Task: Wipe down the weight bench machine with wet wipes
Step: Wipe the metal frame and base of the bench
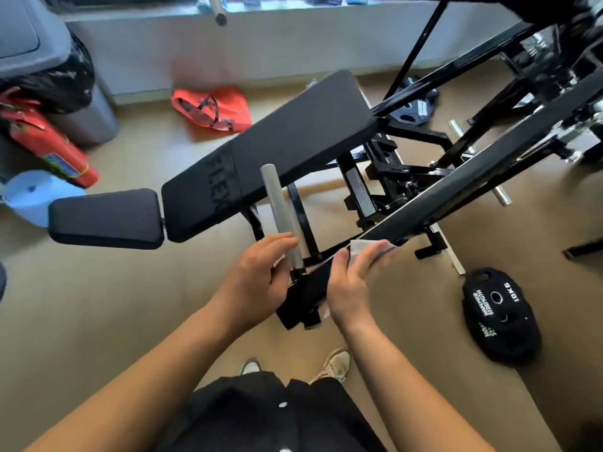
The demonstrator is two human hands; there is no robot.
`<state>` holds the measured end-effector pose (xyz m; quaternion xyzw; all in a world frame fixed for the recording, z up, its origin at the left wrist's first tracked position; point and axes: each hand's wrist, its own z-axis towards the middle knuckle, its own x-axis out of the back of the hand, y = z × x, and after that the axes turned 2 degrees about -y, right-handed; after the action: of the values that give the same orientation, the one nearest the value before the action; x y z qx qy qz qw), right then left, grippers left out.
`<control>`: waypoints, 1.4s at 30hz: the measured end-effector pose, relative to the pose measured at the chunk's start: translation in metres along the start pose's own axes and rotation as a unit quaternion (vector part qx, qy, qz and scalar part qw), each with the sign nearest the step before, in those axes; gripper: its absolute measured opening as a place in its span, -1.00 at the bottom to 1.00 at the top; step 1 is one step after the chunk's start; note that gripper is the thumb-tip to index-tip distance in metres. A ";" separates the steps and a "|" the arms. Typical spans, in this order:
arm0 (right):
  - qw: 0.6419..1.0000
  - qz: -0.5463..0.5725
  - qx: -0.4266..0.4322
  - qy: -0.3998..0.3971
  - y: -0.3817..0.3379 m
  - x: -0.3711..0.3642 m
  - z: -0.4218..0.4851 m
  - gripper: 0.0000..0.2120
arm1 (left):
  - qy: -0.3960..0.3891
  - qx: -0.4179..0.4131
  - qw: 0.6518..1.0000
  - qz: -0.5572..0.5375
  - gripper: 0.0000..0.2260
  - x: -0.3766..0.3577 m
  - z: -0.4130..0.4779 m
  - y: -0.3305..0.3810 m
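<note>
The black weight bench machine (293, 138) fills the middle, with a padded back rest, a small seat pad (106, 218) at the left and a long black lever arm (473, 184) running to the upper right. My right hand (355, 278) holds a white wet wipe (367, 246) against the near end of that arm, fingers wrapped over it. My left hand (257, 275) rests beside the grey plate-loading bar (282, 213), with relaxed fingers touching its lower end.
A 10 kg weight plate (501, 316) lies on the floor at the right; more plates (414, 106) sit behind the frame. A red bag (212, 109), a red extinguisher (49, 145), a grey bin (49, 60) and a blue bucket (29, 194) stand left.
</note>
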<state>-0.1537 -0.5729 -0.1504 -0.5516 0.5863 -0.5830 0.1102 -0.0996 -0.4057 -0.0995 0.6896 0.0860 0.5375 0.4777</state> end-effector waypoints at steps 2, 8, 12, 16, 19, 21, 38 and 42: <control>0.999 -0.020 -0.016 0.020 0.002 0.009 0.019 -0.16 | -0.005 0.012 1.000 0.001 -0.65 0.004 -0.012 -0.003; 1.000 0.000 0.010 0.008 -0.008 -0.032 -0.036 -0.12 | 0.003 0.015 1.000 -0.006 -0.63 0.014 -0.031 -0.016; 0.991 -0.117 -0.004 -0.060 -0.013 -0.054 -0.086 -0.11 | -0.004 0.009 1.000 -0.004 -0.63 0.016 -0.040 -0.026; 0.964 -0.241 0.050 -0.098 -0.020 -0.056 -0.115 -0.15 | -0.008 -0.005 1.000 -0.007 -0.62 0.017 -0.046 -0.025; 0.957 -0.277 0.060 -0.066 -0.015 -0.046 -0.087 -0.23 | -0.013 -0.017 1.000 -0.002 -0.61 0.018 -0.048 -0.023; 0.956 -0.286 0.057 -0.027 -0.011 -0.028 -0.051 -0.23 | -0.016 -0.018 1.000 0.000 -0.61 0.019 -0.049 -0.023; 0.958 -0.165 0.221 -0.083 -0.007 -0.043 -0.104 -0.35 | 0.020 0.023 0.999 -0.023 -0.61 0.016 -0.079 -0.036; 0.977 0.053 0.141 -0.148 -0.037 -0.018 -0.115 -0.51 | 0.024 0.052 0.991 -0.123 -0.60 0.015 -0.078 -0.016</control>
<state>-0.2168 -0.4835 -0.0953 -0.5789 0.5036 -0.5654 0.3028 -0.1511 -0.3436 -0.1042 0.6842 0.2094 0.4861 0.5017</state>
